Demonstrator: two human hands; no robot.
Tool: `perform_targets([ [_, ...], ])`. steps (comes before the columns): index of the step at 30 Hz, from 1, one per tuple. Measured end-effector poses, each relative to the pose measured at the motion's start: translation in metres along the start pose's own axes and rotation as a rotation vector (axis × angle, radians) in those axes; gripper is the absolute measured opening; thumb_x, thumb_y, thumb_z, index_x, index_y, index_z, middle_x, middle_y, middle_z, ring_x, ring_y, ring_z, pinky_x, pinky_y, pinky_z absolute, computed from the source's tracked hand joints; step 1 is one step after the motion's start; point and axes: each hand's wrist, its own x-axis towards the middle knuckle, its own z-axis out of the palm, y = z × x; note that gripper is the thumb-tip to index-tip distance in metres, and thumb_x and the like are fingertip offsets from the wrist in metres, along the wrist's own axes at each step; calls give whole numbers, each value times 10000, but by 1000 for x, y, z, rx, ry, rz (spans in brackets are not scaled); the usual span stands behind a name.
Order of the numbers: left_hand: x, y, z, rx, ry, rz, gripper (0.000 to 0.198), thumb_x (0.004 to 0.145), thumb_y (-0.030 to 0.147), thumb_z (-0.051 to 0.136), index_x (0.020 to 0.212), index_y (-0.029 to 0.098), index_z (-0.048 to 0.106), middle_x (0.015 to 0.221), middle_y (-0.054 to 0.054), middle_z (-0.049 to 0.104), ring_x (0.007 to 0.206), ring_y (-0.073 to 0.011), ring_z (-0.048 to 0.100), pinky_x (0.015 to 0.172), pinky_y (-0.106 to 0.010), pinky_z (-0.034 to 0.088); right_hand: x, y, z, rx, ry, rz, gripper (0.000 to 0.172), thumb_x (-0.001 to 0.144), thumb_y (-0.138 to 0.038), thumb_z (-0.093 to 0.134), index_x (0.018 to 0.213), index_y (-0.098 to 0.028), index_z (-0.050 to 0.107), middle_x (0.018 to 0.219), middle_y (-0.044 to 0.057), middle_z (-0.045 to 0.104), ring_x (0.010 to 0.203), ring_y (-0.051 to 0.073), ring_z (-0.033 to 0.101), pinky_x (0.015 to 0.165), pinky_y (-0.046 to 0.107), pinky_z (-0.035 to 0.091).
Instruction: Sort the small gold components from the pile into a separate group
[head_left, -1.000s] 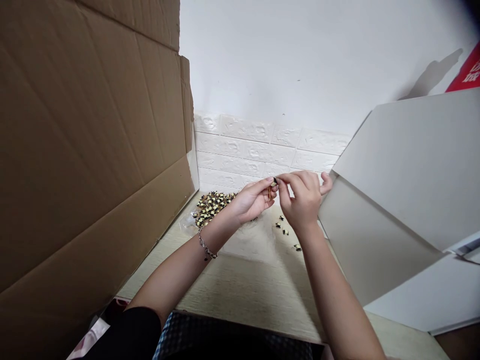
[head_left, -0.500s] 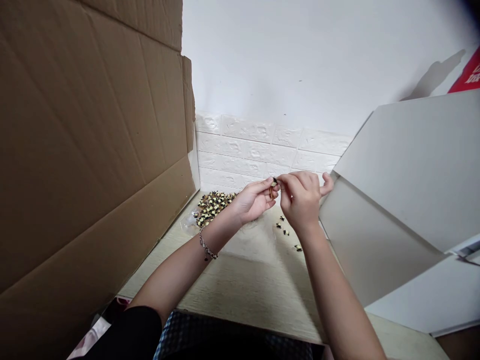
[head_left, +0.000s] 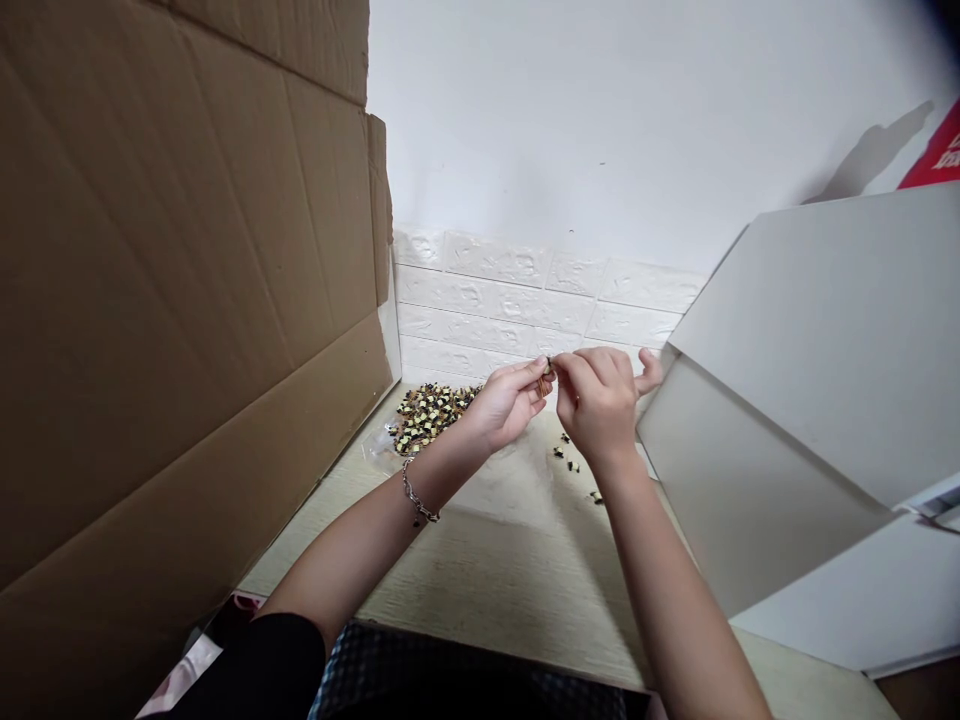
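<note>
My left hand (head_left: 508, 405) and my right hand (head_left: 600, 405) meet above the pale wood-grain tabletop (head_left: 480, 590). Between their fingertips is a tiny dark part with copper-coloured wire (head_left: 545, 377), partly hidden by my fingers. Left of my left hand lies a heap of small black-and-cream wound components (head_left: 431, 418) on a clear plastic sheet (head_left: 379, 448). Several loose components (head_left: 566, 455) lie below my right hand. A chain bracelet (head_left: 416, 497) circles my left wrist.
A large brown cardboard sheet (head_left: 172, 300) stands along the left side, and grey-white boards (head_left: 757, 470) angle in at the right. White brick-pattern panelling (head_left: 495, 300) lines the back wall. A red box (head_left: 934, 155) shows at the upper right.
My hands stay together on the tiny part, with the right hand's fingers pressed slightly closer to it. The view has shifted a little; the heap and loose components have not visibly changed.
</note>
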Motion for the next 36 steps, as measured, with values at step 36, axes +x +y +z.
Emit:
perform_targets([
  [36, -7, 23, -6, 1604, 48, 889, 239, 749, 350, 550, 968, 276, 612, 871, -9, 606, 883, -155, 504, 865, -302, 224, 5, 13, 13, 1329, -445, 1089, 229, 672, -437, 543, 698, -220, 611, 771, -12, 619, 701, 112, 522, 643, 252, 350],
])
